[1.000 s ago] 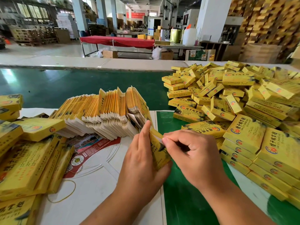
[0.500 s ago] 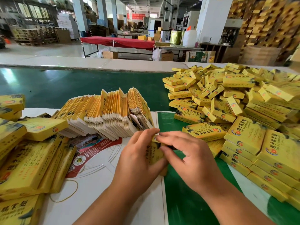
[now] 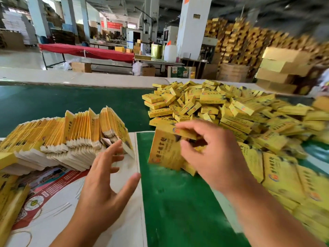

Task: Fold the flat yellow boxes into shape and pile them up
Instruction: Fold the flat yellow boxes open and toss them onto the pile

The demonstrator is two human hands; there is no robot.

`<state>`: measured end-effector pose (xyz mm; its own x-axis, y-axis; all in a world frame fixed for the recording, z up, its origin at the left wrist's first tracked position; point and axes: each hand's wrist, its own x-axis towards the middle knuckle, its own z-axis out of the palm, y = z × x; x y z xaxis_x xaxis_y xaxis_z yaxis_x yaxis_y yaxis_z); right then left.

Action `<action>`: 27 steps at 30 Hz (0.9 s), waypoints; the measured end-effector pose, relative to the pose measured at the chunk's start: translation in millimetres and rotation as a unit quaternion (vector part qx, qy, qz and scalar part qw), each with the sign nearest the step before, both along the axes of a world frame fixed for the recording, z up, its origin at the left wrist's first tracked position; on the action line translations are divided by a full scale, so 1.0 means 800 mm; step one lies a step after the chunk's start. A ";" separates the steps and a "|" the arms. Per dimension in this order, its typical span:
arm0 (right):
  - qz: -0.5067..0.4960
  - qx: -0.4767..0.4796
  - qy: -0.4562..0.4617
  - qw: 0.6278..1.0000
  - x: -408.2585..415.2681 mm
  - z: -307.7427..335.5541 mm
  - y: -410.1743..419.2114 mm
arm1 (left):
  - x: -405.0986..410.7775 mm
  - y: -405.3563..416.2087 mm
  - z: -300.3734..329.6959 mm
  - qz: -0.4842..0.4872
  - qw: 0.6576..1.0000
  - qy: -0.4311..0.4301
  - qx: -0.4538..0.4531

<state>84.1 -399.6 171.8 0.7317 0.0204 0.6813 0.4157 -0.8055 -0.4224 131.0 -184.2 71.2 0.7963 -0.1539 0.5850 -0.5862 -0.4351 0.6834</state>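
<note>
While right hand (image 3: 211, 154) pinches folded box (image 3: 165, 152) | left hand (image 3: 105, 184) apart, empty

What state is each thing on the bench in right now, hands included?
Folded box: formed, tilted, at the right hand's fingers; grip blurred.
Right hand: fingers curled at the folded box, beside the pile.
Left hand: open, fingers spread, holding nothing, by the flat stack.
Flat boxes: unfolded, leaning in a fanned row.
Pile of folded boxes: formed, heaped loosely.

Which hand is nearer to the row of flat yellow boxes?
Left. The left hand reaches the row of flat yellow boxes; the right hand is farther right, at a folded yellow box.
</note>
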 end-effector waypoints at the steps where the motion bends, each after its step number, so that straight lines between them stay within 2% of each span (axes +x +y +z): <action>1: -0.030 -0.013 -0.019 0.999 -0.003 0.016 -0.020 | 0.000 -0.001 0.000 0.004 1.000 0.003 0.010; 3: -0.111 -0.060 -0.055 0.991 -0.003 0.043 -0.062 | -0.001 -0.005 0.001 0.000 1.000 -0.002 0.030; 5: -0.214 -0.128 -0.060 0.967 0.007 0.059 -0.105 | -0.001 -0.008 0.004 -0.005 0.999 -0.010 0.038; 9: -0.370 -0.247 0.053 0.894 0.040 0.059 -0.178 | 0.000 -0.008 0.004 -0.012 0.999 -0.008 0.039; 13: -0.417 -0.338 0.158 0.829 0.068 0.030 -0.197 | 0.005 -0.008 -0.001 -0.020 0.999 0.008 0.038; 18: -0.425 -0.363 0.196 0.806 0.103 0.006 -0.195 | 0.007 -0.007 -0.004 -0.006 0.999 0.012 0.040; 20: -0.425 -0.349 0.224 0.805 0.114 0.003 -0.191 | 0.008 -0.006 -0.005 -0.001 0.999 0.012 0.036; 22: -0.419 -0.299 0.248 0.821 0.126 0.004 -0.186 | 0.008 -0.007 -0.005 0.005 0.999 0.009 0.036; 25: -0.380 -0.190 0.236 0.874 0.138 0.016 -0.177 | 0.008 -0.008 -0.003 0.015 0.999 0.004 0.043; 27: -0.345 -0.150 0.206 0.903 0.141 0.027 -0.165 | 0.007 -0.009 -0.003 0.022 0.999 0.009 0.047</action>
<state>197.0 -531.6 193.2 0.8313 -0.3988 0.3871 -0.3715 -0.9168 -0.1467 136.9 -191.0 68.9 0.8139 -0.1716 0.5551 -0.5528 -0.5227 0.6490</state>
